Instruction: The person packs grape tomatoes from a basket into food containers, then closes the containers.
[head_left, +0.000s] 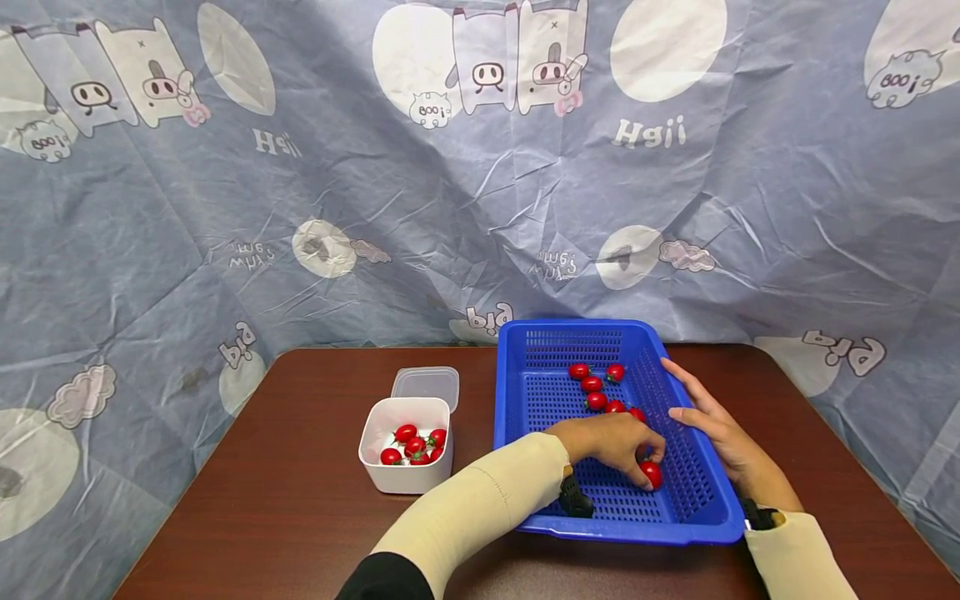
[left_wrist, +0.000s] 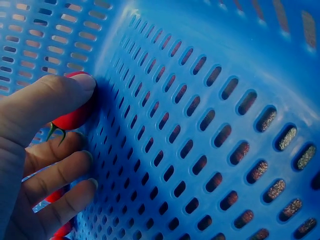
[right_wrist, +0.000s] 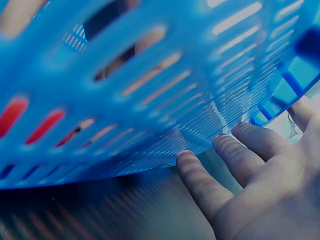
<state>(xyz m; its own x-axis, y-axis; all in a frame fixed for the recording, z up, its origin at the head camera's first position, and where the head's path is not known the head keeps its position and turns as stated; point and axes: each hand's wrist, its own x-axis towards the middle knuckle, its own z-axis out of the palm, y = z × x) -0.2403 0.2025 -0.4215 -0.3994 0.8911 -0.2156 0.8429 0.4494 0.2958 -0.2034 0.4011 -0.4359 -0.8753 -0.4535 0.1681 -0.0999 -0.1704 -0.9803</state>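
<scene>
My left hand (head_left: 618, 446) reaches down into a blue plastic basket (head_left: 630, 533), near its right wall. Its thumb and index finger pinch a red cherry tomato (left_wrist: 75, 117) with a green stem, close to the perforated wall. Several more cherry tomatoes (head_left: 592, 384) lie on the basket floor behind this hand. My right hand (head_left: 731, 442) holds the basket's right rim, its thumb over the top edge. In the right wrist view, its other fingers (right_wrist: 240, 160) lie extended along the outside of the wall.
A white square container (head_left: 408, 479) holding several cherry tomatoes stands left of the basket. Behind it lies a clear lid (head_left: 426, 385). Everything stands on a dark brown table (head_left: 300, 467), with a patterned grey-blue cloth (head_left: 420, 225) hanging behind.
</scene>
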